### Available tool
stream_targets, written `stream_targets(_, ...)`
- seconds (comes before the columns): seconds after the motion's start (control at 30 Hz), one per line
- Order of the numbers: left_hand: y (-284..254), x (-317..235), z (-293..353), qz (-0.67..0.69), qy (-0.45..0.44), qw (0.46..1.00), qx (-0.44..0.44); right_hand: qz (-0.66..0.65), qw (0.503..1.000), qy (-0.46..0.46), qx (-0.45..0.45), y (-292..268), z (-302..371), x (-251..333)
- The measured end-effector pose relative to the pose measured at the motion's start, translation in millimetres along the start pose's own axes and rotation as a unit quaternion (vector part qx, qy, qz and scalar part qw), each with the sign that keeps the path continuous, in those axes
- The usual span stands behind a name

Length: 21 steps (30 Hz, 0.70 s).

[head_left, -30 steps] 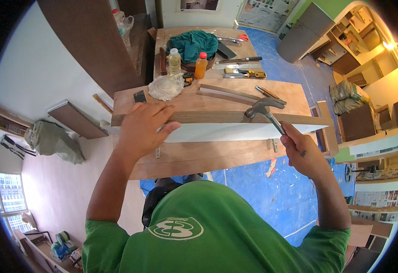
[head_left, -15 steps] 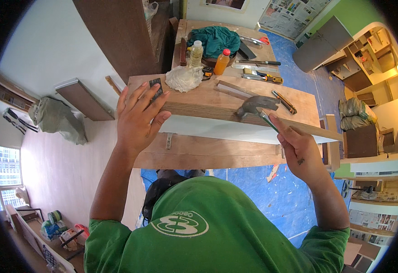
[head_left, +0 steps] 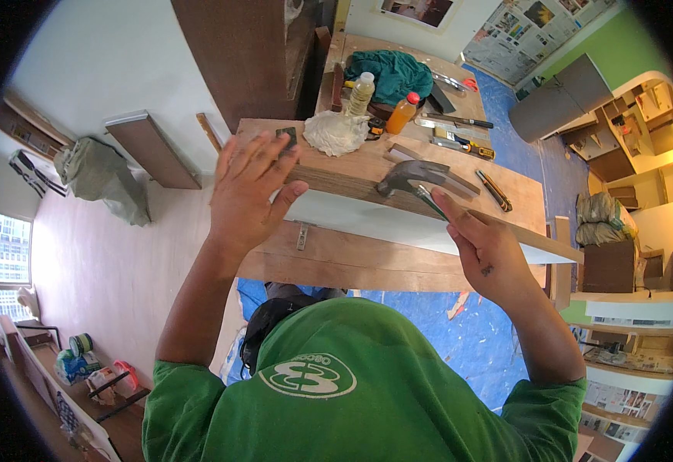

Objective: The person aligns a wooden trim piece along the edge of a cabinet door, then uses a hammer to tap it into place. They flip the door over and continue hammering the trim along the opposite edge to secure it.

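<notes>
My right hand point(head_left: 486, 250) is closed around the handle of a claw hammer point(head_left: 413, 175). The dark hammer head is at the brown wood-grain edge point(head_left: 344, 185) of a white-faced panel; whether it touches cannot be told. Over the panel's left end is my left hand point(head_left: 252, 196), its fingers spread and slightly blurred, holding nothing. A small dark block point(head_left: 287, 138) lies just beyond those fingertips, partly covered by them. Beside it sits a crumpled whitish cloth or bag point(head_left: 336, 134).
On the plywood bench are a utility knife point(head_left: 494, 190), a clear bottle point(head_left: 362, 92), an orange bottle point(head_left: 403, 113), a green cloth point(head_left: 390, 75) and a paintbrush point(head_left: 459, 144). A board point(head_left: 151, 148) leans at the left wall. Blue sheeting point(head_left: 421, 323) covers part of the floor.
The hammer has shifted left along the panel edge, with my right hand. My left hand has moved a little off the small dark block. The whole view has turned slightly.
</notes>
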<state>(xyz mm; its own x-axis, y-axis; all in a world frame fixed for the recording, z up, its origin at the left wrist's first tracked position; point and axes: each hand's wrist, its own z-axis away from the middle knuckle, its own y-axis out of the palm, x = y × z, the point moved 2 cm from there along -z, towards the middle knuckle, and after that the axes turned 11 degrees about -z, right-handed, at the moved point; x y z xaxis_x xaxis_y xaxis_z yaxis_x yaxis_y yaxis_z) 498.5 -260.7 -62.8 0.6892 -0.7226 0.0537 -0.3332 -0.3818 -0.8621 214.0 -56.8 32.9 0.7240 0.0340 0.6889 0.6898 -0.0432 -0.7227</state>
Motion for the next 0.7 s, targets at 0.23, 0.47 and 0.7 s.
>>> stream_targets(0.23,37.7,28.4,26.5,0.470,-0.208,0.849,-0.120,-0.020,0.999,-0.013,-0.037,6.3,-18.1,15.5)
stream_targets(0.47,75.4,31.3,45.4,0.501,-0.271,0.821,-0.034,-0.011,0.999,-0.026,0.019,23.5,-42.8,28.0)
stream_targets(0.7,65.7,30.1,45.5,0.478,-0.292,0.828,0.040,0.010,0.998,-0.047,0.051,41.5,-69.5,53.2)
